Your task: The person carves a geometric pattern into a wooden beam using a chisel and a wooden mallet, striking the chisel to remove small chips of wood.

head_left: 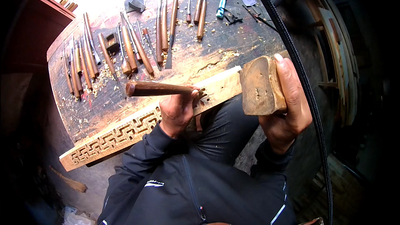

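Observation:
My left hand (pixel 177 110) is closed around a chisel (pixel 160 89), whose dark wooden handle tilts up to the left. Its tip is hidden behind my fingers, near small holes cut in a long wooden board (pixel 225 85). Angular fretwork is carved along the board's left part; the right part is mostly plain with a few holes. To the right, my right hand (pixel 291 106) grips a thick, worn wooden block (pixel 262 85), thumb along its side. The block appears raised over the board's right end, apart from the chisel handle.
On the worn workbench (pixel 196 54) lie several carving chisels (pixel 139 50), wood shavings, a blue-handled brush (pixel 223 0) and a dark holed block (pixel 111 41). A black braided cable (pixel 291 46) crosses beside my right hand. A broom-like bundle (pixel 71 180) lies at lower left.

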`<action>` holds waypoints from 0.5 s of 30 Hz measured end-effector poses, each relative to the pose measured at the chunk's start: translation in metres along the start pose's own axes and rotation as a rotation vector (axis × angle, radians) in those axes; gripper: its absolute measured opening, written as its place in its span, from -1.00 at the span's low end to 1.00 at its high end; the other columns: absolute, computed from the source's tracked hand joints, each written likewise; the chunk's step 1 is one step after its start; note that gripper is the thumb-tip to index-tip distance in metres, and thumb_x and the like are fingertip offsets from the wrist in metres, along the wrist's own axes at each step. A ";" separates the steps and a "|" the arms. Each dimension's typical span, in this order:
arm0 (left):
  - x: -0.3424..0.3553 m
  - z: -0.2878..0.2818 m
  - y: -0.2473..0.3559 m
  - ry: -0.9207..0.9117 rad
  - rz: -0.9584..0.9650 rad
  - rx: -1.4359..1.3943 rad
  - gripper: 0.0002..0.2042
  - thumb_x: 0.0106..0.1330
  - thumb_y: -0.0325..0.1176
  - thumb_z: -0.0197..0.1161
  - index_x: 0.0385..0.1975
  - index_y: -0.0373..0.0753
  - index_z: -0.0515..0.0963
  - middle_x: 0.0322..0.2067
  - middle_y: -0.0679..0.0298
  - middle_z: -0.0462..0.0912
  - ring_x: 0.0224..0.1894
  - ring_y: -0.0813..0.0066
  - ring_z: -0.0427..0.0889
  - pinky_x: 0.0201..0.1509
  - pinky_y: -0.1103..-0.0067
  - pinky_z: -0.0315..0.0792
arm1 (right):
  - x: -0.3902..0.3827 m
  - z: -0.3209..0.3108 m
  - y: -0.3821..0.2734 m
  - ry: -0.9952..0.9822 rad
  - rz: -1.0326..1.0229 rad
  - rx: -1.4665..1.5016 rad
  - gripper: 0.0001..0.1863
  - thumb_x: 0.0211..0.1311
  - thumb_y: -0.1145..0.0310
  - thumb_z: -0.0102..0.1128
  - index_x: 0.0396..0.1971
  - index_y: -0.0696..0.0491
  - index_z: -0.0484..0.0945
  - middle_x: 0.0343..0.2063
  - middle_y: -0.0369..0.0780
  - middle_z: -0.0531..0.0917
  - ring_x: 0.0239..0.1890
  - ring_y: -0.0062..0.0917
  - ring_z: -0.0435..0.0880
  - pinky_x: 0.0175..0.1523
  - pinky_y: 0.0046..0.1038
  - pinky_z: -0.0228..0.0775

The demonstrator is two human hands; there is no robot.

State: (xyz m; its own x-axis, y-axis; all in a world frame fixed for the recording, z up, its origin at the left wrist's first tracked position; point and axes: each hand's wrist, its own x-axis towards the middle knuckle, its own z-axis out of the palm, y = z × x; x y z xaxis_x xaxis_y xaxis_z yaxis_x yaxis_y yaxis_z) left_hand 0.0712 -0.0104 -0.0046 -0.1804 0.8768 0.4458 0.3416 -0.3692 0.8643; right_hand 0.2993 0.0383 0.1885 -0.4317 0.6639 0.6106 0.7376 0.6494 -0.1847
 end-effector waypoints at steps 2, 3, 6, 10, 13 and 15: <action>0.002 -0.001 0.000 -0.014 0.050 0.032 -0.79 0.46 -0.64 0.48 0.02 -0.30 0.70 -0.21 0.09 0.89 -0.31 0.07 0.88 -0.22 0.33 0.69 | 0.002 0.001 0.000 -0.001 -0.002 0.005 -0.26 0.15 0.60 0.71 0.39 0.22 0.68 0.23 0.09 0.83 0.31 -0.04 0.84 0.45 -0.16 0.67; 0.004 -0.002 0.001 -0.022 0.077 0.045 -0.79 0.46 -0.63 0.48 0.01 -0.30 0.70 -0.22 0.09 0.89 -0.31 0.05 0.88 -0.22 0.32 0.69 | 0.003 0.001 0.000 -0.001 0.000 0.004 -0.26 0.15 0.60 0.71 0.39 0.22 0.68 0.24 0.09 0.83 0.31 -0.04 0.84 0.46 -0.16 0.67; 0.005 -0.003 0.007 -0.043 0.034 0.087 -0.81 0.45 -0.63 0.48 -0.02 -0.30 0.70 -0.23 0.09 0.88 -0.30 0.04 0.87 -0.21 0.29 0.69 | 0.008 0.004 -0.002 0.008 0.000 0.009 -0.28 0.16 0.62 0.68 0.39 0.24 0.68 0.24 0.10 0.83 0.32 -0.04 0.84 0.46 -0.16 0.66; 0.008 -0.002 0.009 -0.048 0.163 0.191 -0.82 0.44 -0.62 0.47 -0.04 -0.29 0.71 -0.24 0.10 0.86 -0.29 0.03 0.85 -0.19 0.27 0.69 | 0.018 0.007 0.000 0.011 -0.066 0.035 -0.29 0.13 0.69 0.58 0.37 0.27 0.70 0.23 0.09 0.83 0.33 0.00 0.82 0.48 -0.13 0.64; 0.011 0.000 0.012 -0.036 0.255 0.252 -0.78 0.38 -0.63 0.49 -0.05 -0.25 0.73 -0.22 0.12 0.85 -0.26 0.07 0.85 -0.17 0.27 0.71 | 0.029 0.005 -0.008 0.014 -0.100 0.034 -0.30 0.05 0.71 0.50 0.33 0.27 0.74 0.18 0.06 0.85 0.30 0.00 0.83 0.46 -0.11 0.64; 0.008 0.002 0.008 -0.040 0.266 0.248 -0.74 0.31 -0.64 0.52 -0.05 -0.22 0.74 -0.22 0.15 0.84 -0.25 0.09 0.85 -0.15 0.27 0.72 | 0.038 0.002 -0.010 0.020 -0.147 0.018 -0.32 0.05 0.66 0.54 0.30 0.27 0.75 0.15 0.05 0.86 0.25 -0.02 0.85 0.42 -0.13 0.66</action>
State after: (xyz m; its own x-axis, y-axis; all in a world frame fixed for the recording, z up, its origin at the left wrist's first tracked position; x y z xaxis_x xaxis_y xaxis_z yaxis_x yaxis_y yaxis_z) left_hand 0.0748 -0.0059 0.0051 -0.0210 0.7733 0.6337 0.5861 -0.5040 0.6344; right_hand 0.2744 0.0575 0.2119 -0.5240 0.5541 0.6469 0.6579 0.7456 -0.1058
